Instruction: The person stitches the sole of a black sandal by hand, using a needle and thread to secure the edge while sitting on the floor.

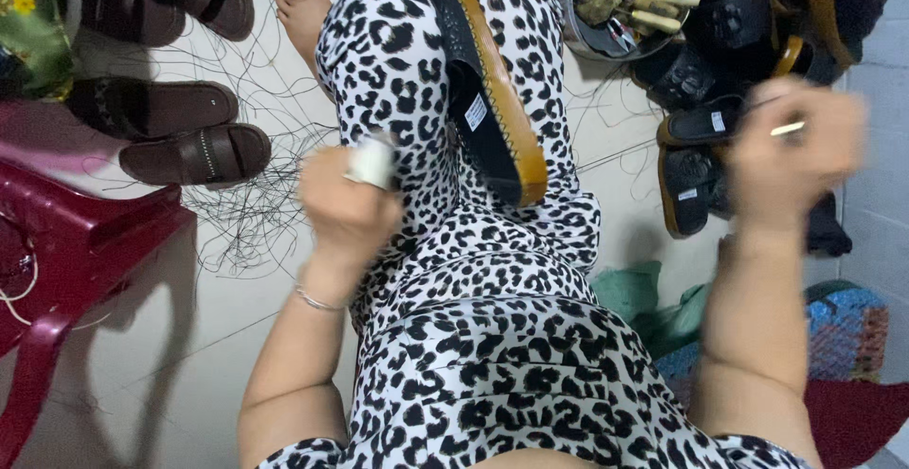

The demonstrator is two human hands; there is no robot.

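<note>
home shoe workshop | sandals (180,152) | thread scraps (256,213) on floor | tool bowl (606,15)

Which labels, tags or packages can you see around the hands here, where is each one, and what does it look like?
Small white rectangular label: inside the black, tan-edged sandal lying on the lap; print too small to tell.
Small white label: on the insole of a black sandal on the floor, beside the blurred right hand.
No packages, signs or screens in view.
</note>
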